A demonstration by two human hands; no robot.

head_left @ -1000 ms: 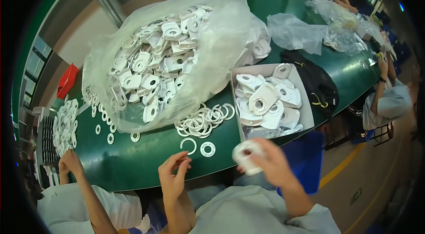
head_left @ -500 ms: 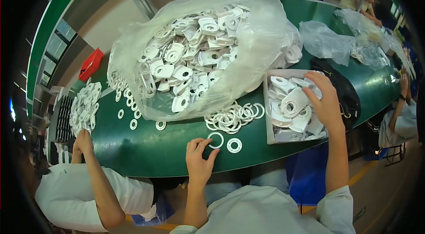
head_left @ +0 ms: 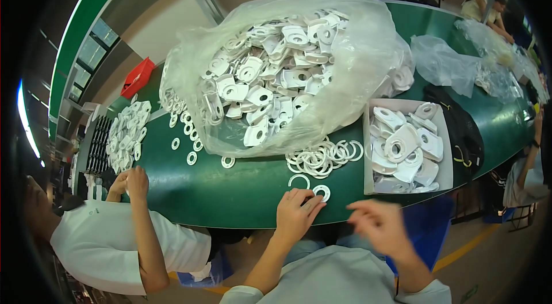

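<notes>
- At the fingertips of the left hand [head_left: 294, 213]: flat washer [head_left: 326, 189], white, holed, near the front edge of the green table [head_left: 247, 206]. Fingers bent, thumb tip close to the index finger, both at the washer's near side. Can't tell if it's actually pinched, or lying flat vs slightly raised.
- Right of that grip, well apart from the washer: right hand [head_left: 379, 226], motion-blurred, out over the table's near edge. Fingers loosely curled; can't tell whether they're pressed together or around anything.
- Just beyond the left fingers, a bit left of the washer: thin open ring [head_left: 299, 176], lying alone.
- Farther out from the left grip: heap of similar rings [head_left: 313, 160], overlapping.
- Behind the heap: big translucent bag [head_left: 368, 68], mouth wide, full of white tabbed parts [head_left: 250, 70].
- Beyond the right hand, slightly right: open box [head_left: 447, 160] with more of the same parts; black bag [head_left: 467, 140] just beside it.
- Below right of the right hand, under table level: blue bin [head_left: 428, 235].
- Well left of the left grip: co-worker's hands [head_left: 133, 183], near a pile of white pieces [head_left: 123, 137].
</notes>
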